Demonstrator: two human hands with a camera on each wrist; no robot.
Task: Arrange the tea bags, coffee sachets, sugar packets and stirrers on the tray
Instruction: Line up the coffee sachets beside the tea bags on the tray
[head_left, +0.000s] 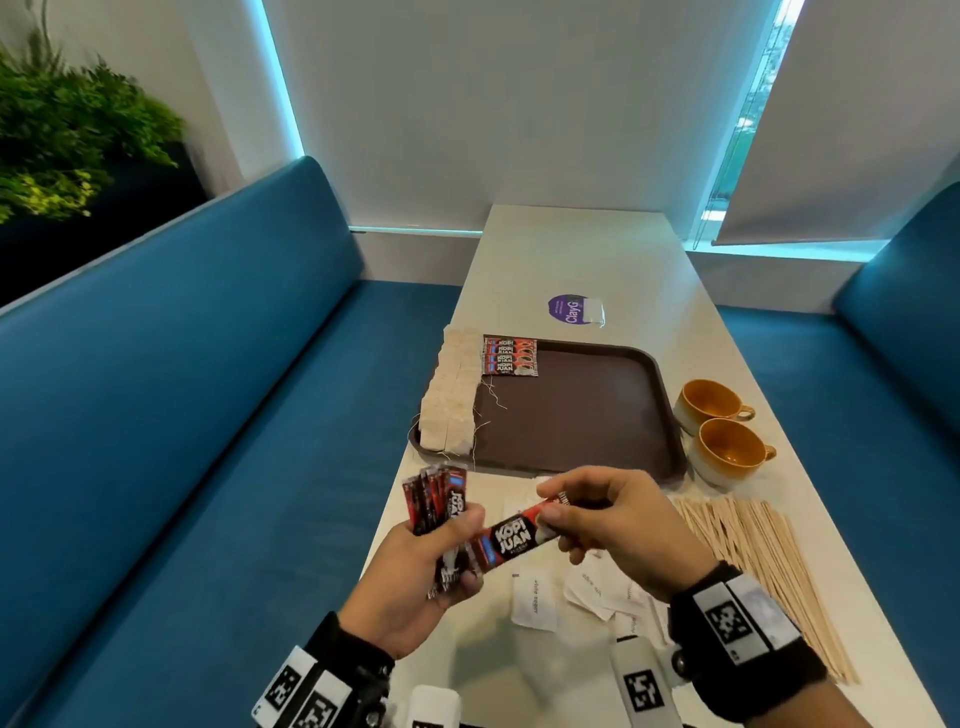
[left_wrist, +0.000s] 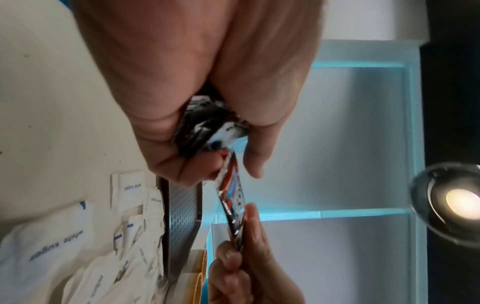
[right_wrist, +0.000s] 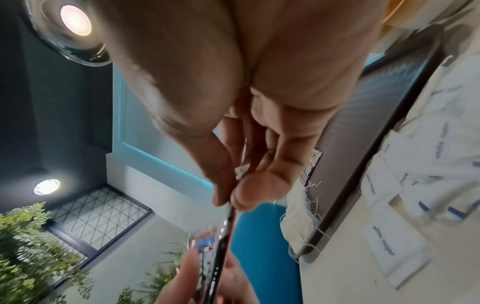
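1. A single coffee sachet (head_left: 514, 538) hangs in the air between the two hands, its long axis running from the left hand up and across to the right hand, printed face up.
2. The right hand (head_left: 618, 525) pinches the sachet's upper end between thumb and forefinger; the other fingers curl loosely beneath.
3. The left hand (head_left: 415, 582) grips a bunch of coffee sachets (head_left: 436, 501), fingers curled round them; the bunch stands nearly upright, fanning out above the fist, and the single sachet's lower end meets it at the thumb.
4. Below the hands, white sugar packets (head_left: 535, 603) lie scattered on the table (head_left: 597, 249).
5. Right of the right hand lies a spread of wooden stirrers (head_left: 763, 551), long axes running away from the person.
6. Beyond both hands sits the brown tray (head_left: 576, 410): tea bags (head_left: 449, 400) in rows along its left edge, four coffee sachets (head_left: 510, 356) side by side at its far left corner.
7. Right of the tray stand two orange cups (head_left: 719, 426).
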